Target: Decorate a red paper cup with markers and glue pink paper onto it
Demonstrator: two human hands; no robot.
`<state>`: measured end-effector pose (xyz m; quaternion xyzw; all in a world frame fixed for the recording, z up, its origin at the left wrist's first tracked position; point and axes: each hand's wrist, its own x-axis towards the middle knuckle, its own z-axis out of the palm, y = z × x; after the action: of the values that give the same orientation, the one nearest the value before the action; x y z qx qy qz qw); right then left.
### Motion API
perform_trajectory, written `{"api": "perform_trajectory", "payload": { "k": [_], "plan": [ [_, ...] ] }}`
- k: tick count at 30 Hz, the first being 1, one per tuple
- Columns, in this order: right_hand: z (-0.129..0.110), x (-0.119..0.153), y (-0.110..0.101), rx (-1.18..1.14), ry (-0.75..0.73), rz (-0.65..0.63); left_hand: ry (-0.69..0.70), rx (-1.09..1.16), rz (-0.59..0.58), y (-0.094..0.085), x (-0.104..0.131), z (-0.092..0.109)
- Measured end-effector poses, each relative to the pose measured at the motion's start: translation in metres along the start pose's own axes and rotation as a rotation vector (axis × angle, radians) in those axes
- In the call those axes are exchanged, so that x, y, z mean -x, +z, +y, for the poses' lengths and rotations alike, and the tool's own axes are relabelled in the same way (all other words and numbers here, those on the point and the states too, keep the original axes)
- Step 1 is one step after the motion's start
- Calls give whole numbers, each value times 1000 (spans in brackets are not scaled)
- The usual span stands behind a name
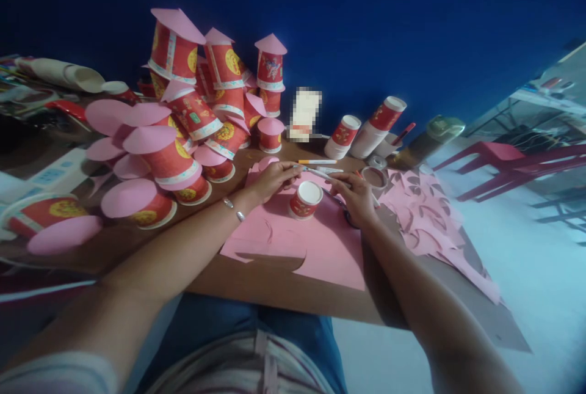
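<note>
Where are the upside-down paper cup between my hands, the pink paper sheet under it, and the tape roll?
paper cup [305, 200], head view, on its red side wall.
pink paper sheet [329, 247], head view, on its bare lower part.
tape roll [376, 178], head view, on its ring.

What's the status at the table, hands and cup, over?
Left hand pressing on pink paper sheet. Right hand holding scissors, apparently shut on them. Small red paper cup upright between both hands. Pink paper scraps right of them.

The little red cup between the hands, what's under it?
The red cup stands on a pink paper sheet lying on the brown table. The left hand presses the sheet beside it. The paper directly under the cup is covered, so any marks there stay hidden.
</note>
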<state>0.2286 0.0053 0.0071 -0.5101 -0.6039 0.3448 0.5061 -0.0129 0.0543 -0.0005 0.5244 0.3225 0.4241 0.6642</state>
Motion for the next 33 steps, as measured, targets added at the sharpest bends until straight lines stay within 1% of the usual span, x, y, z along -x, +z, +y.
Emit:
{"api": "perform_trajectory", "payload": {
  "k": [6,9,11,13,15,19,23,28,31,33],
  "plan": [
    [-1,1,1,8,17,-12,4,25,-43,-1,1,2],
    [-1,1,0,6,8,2,43,-40,2,-3,0,0],
    [-1,1,0,13,-7,14,102,-148,64,-4,-3,-4],
    [0,1,0,28,-14,15,140,-248,95,-6,-5,-8],
    [1,2,0,46,-10,5,143,-294,95,-7,-6,-12],
    [0,3,1,59,-6,-30,156,-306,81,-8,-5,-16],
    [2,3,2,67,-16,-54,179,-323,94,-5,-3,-13],
    [4,3,3,63,-23,-47,220,-372,157,-2,-1,-5],
    [4,3,2,68,-29,-44,252,-457,222,-3,2,1],
    [3,4,1,82,-26,-21,293,-561,278,-3,4,3]
  ]
}}
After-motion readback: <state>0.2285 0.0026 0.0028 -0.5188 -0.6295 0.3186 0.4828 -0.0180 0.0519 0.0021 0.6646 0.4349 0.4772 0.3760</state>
